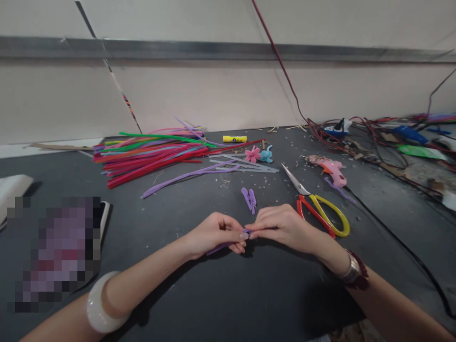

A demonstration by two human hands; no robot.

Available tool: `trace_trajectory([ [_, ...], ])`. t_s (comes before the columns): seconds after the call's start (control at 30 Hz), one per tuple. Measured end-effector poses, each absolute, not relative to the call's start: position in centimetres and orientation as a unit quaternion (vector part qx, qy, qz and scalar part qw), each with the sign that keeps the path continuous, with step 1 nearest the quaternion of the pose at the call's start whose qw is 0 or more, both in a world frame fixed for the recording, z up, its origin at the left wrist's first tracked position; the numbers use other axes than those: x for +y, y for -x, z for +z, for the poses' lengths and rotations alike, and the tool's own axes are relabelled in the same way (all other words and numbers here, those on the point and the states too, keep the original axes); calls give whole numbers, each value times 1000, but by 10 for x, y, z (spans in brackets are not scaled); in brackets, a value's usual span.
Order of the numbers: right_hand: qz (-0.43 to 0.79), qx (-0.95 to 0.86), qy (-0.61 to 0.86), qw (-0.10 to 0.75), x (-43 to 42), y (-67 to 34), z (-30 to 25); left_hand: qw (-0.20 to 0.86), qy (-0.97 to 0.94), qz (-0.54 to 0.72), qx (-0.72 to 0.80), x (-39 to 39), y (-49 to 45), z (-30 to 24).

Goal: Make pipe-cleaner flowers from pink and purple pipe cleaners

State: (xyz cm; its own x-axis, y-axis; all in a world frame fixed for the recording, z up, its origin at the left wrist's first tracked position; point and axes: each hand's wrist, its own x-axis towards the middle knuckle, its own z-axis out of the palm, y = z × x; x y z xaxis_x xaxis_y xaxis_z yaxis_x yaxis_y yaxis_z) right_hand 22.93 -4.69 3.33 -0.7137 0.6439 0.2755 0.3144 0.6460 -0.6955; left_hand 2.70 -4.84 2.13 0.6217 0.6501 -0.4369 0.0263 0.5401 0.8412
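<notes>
Far left on the desk (270, 294) lay a thick bundle of pipe cleaners (149, 156), mostly red, pink and green, with a few long purple strands (188, 175) stretched out beside it. Nearer me, the left hand (213, 232), a white bangle (103, 301) on its wrist, had its grip clenched on a purple pipe cleaner (223, 247), which was held just above the desk between both hands, one end poking out below the fingers. The right hand (281, 227) met it there, its grip pinched on the same piece at the fingertips. Beyond them sat a yellow glue stick (234, 139), a pink pipe-cleaner flower (252, 154) and a blue one (265, 155) — short purple pieces (248, 199) lay closer in. Just right of the right hand rested scissors (315, 213) with red and yellow handles, and past those, a pink hot glue gun (329, 170) — then a tangle of dark red wires (331, 135).
</notes>
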Motion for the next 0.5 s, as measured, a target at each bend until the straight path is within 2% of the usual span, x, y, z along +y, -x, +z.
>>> trace_trajectory([
  [0.37, 333, -858, 288, 266, -47, -230, 35, 794, -465, 197, 339, -48, -24, 19],
  [0.5, 316, -837, 319, 312, -46, -223, 51, 797, -443, 234, 337, -48, -25, 20],
])
